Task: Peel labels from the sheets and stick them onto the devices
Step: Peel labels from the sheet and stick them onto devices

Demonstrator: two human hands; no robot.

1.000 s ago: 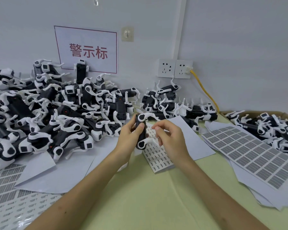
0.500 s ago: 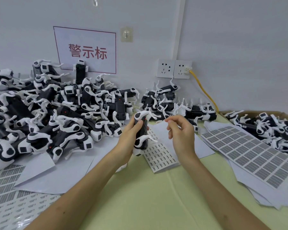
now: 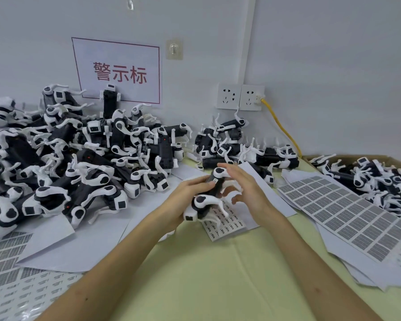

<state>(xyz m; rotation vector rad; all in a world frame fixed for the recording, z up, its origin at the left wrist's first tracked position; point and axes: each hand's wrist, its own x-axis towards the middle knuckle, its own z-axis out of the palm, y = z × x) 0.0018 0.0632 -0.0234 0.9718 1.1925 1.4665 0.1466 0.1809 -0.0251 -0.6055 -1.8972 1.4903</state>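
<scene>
Two hands at work, one device between them. My left hand (image 3: 183,201) grips the device (image 3: 203,201), fingers wrapped under it and the thumb laid across its black body. My right hand (image 3: 249,193) is released, its fingers (image 3: 235,172) straight and spread over the device's far side, holding nothing that I can see.

Loose devices lie in three lots, too tangled to count: a big heap (image 3: 79,163) left of the held device, a smaller heap (image 3: 236,147) behind it, and a cardboard box (image 3: 333,157) full of them off to its right. Label sheets: one small-print sheet (image 3: 227,222) directly under the device, a stack of grey grid sheets (image 3: 347,212) to its right, more sheets (image 3: 7,269) down to its left on the table (image 3: 206,274). On the wall behind it are two sockets (image 3: 228,96), one yellow cable (image 3: 280,126) and one sign (image 3: 118,70) with red characters.

The held device is a stubby black bar with rounded white caps, each marked with a black dot, and thin curved white prongs. A white square-faced block sits at its near end. A small pale patch shows on the black body by the upper cap; whether it is a label I cannot tell.

Half a second ago the device stood nearly upright and my right hand was lifted off to its right with fingertips pinched; now the device slants away from me and the right hand has opened close over it
</scene>
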